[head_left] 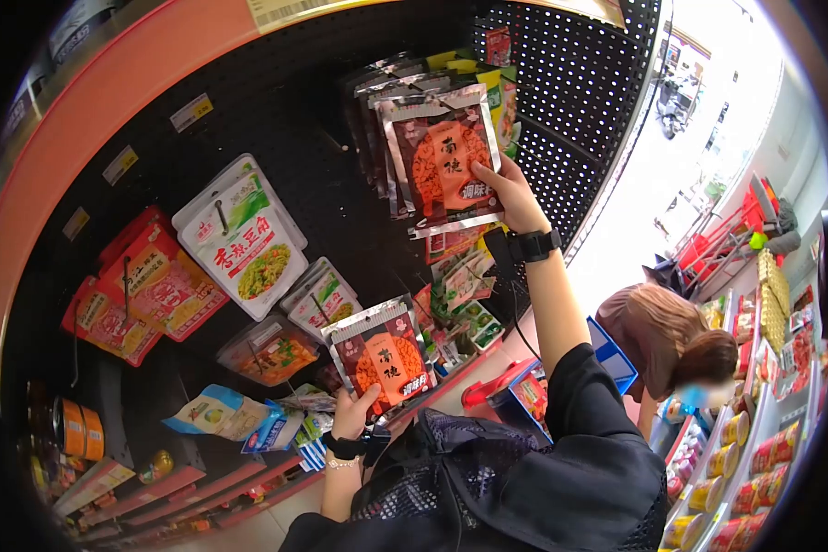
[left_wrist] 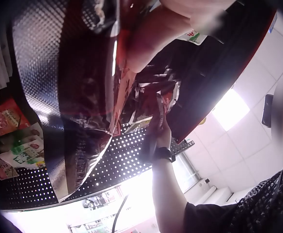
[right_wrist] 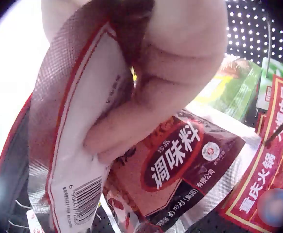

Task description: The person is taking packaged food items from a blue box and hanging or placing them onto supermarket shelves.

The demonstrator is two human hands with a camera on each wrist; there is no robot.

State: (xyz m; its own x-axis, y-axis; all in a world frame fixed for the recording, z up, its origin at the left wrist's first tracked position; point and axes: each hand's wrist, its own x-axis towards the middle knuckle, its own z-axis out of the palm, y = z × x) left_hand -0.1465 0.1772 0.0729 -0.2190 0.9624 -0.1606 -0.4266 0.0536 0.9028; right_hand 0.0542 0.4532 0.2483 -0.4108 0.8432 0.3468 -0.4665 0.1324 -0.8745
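In the head view my left hand [head_left: 350,416] pinches a dark red seasoning packet [head_left: 373,345] by its lower left corner, thumb on the front. Higher up, my right hand [head_left: 518,195] pinches a matching seasoning packet [head_left: 437,152] at its right edge. That packet overlaps a row of the same packets [head_left: 373,152] hanging on the black rack. From the right wrist, curled fingers [right_wrist: 117,126] lie against the white barcoded back of the held packet [right_wrist: 78,179], and another seasoning packet [right_wrist: 175,167] is close behind it. The left wrist view shows the thumb [left_wrist: 153,43] on the left packet's foil.
Left of the hands hang white pouches [head_left: 244,239] and red packets [head_left: 161,281] on hooks. Blue-and-white bags [head_left: 219,414] sit lower on the shelf. Perforated panel [head_left: 580,101] continues to the right. Another person [head_left: 658,336] is bent beside a shelf of cup noodles [head_left: 706,492].
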